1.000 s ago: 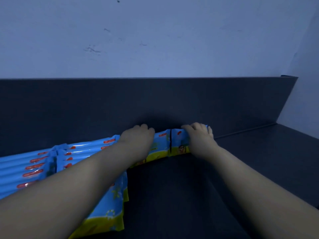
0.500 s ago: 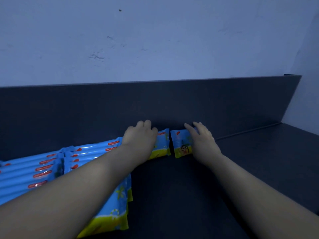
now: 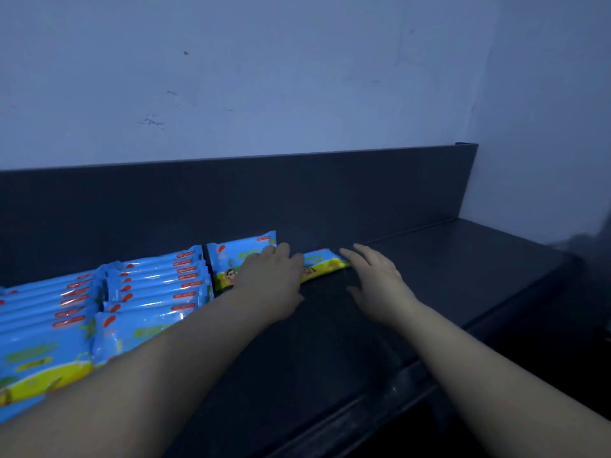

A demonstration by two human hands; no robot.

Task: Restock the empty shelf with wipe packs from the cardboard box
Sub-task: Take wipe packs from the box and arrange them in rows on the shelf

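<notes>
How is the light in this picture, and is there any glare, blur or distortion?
Head view: the light is dim and bluish, with no hard shadows. Head view: pale glare streaks run along the glossy wipe packs. Head view: the left hand and right hand look fairly sharp; a blurred dark shape sits at the right edge.

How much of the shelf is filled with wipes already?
Done: rows of blue plastic wipe packs fill the left of the dark grey shelf. In hand: the left hand and the right hand are at the end blue-and-yellow pack. Left: the bare right end.
</notes>
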